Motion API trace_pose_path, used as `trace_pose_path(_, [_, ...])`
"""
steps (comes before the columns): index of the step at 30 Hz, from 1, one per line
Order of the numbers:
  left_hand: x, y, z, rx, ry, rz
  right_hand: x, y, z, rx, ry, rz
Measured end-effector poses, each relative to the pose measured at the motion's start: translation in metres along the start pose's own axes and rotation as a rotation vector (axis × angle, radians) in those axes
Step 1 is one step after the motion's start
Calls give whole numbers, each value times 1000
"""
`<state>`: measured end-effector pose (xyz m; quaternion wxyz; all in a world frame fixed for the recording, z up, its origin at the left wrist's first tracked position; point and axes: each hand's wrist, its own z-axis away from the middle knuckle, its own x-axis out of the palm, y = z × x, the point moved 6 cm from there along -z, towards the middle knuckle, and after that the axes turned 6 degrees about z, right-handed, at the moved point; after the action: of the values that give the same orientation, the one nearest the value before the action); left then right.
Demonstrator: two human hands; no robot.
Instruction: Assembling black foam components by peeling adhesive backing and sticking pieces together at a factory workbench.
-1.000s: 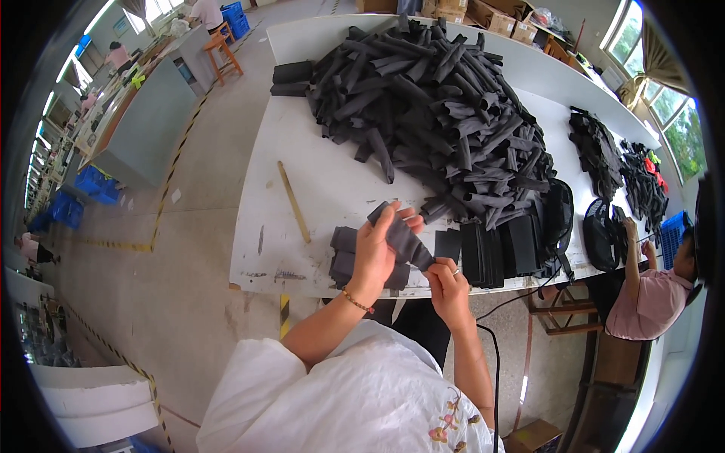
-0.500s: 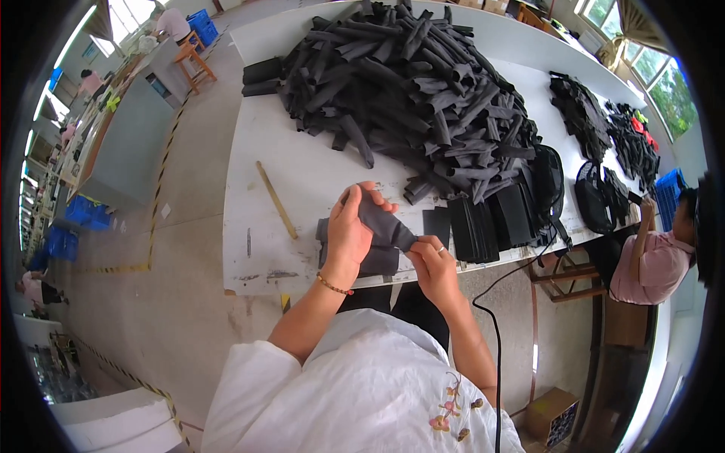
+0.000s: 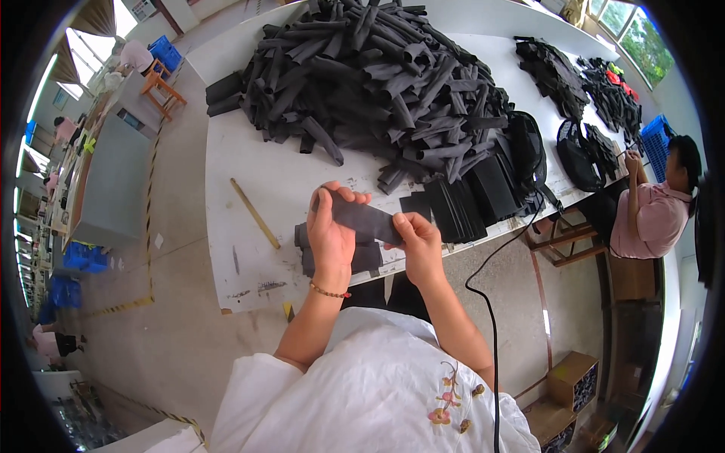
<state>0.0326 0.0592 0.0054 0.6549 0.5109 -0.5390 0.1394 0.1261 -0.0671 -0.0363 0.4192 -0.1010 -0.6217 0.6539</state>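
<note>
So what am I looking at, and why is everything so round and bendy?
There's no robot here, just a person using bare hands. Every picture comes from one camera worn on their head, looking down. Its very wide lens makes straight edges bend.

The person's left hand and right hand hold a dark strip between them. On the white table lie a big heap of dark pieces, a long thin stick and a row of flat black pieces. At the right, another person in a pink top sits by the table.
</note>
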Motion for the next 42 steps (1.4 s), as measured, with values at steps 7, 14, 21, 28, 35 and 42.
trace_pose_path(7, [-76,49,-42,307,256,120,-32,-20,14,-354,322,292])
trace_pose_path(14, [-36,9,4,-231,199,-157,16,-88,34,-1319,250,993])
trace_pose_path(21, [-38,17,-6,-236,206,-325,-2,-77,24,-1096,46,1038])
trace_pose_path(28, [-33,9,-1,-242,80,-336,-30,-13,-15,-125,86,83])
trace_pose_path(35, [-42,-5,2,-162,247,-165,-24,-1,-13,-203,133,-7])
trace_pose_path(42, [-47,-3,2,-180,270,-250,-25,10,1,-176,117,78])
